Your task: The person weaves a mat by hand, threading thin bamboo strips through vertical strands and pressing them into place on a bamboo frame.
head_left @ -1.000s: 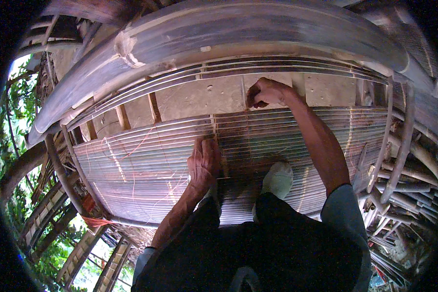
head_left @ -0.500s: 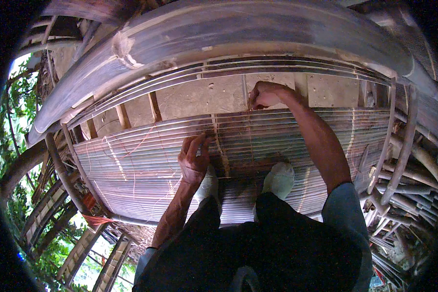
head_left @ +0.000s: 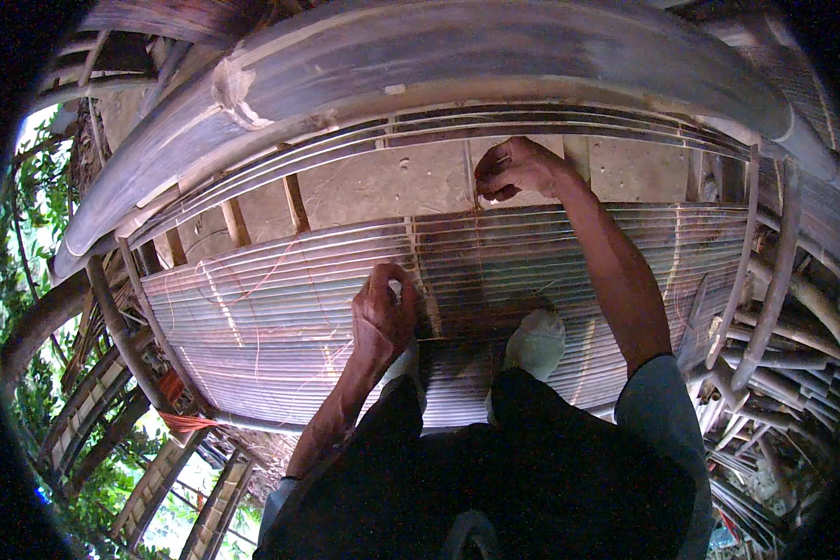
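A wide mat of thin parallel slats (head_left: 280,299), possibly split bamboo, stretches across in front of me. Crosswise cords tie the slats together. Just beyond the mat's far edge, my right hand (head_left: 523,168) is closed with its fingers curled downward. A thin reddish cord (head_left: 479,266) runs over the slats below those fingertips; whatever they pinch is too small to make out. Lower and to the left, my left hand (head_left: 383,306) is over the mat with thumb and fingers bent into a ring. Any strand between its fingertips cannot be seen.
A thick bamboo pole (head_left: 495,61) spans the far side, with several loose slats (head_left: 569,128) beneath it. My light-coloured shoe (head_left: 537,341) is by the mat. Poles (head_left: 765,280) are stacked at right; orange cord (head_left: 185,421) hangs at lower left.
My right hand has lifted slightly away from the mat's far edge. My left hand has shifted a little right and nearer to me, its fingers curling further. The mat stays in place.
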The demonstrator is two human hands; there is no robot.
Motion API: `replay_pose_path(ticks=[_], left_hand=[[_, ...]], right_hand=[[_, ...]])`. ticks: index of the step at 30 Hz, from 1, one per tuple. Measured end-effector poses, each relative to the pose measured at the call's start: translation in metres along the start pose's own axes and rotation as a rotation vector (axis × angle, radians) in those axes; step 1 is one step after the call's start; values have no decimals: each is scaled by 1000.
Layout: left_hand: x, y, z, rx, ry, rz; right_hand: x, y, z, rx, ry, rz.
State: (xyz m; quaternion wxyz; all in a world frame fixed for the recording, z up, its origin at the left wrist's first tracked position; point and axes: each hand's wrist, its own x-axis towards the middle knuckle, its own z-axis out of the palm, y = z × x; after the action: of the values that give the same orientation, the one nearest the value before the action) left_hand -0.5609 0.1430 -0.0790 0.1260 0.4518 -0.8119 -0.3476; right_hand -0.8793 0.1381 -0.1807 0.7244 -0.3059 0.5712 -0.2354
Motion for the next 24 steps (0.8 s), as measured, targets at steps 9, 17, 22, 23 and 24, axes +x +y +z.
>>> replay_pose_path(ticks=[9,17,22,23,24], left_hand=[[-5,8,0,-573,-324,-376],[-7,12,-10,-369,-481,-301],[1,19,-28,-396,-578,-227],[-4,15,-37,-389,-555,-251],[-10,12,-45,-360,-554,-138]], right_hand=[[10,3,5,-10,-34,35],[29,6,6,-330,-68,113],[30,30,5,-837,-63,-1],[17,5,17,-853,28,-33],[-3,-20,25,-863,134,-53]])
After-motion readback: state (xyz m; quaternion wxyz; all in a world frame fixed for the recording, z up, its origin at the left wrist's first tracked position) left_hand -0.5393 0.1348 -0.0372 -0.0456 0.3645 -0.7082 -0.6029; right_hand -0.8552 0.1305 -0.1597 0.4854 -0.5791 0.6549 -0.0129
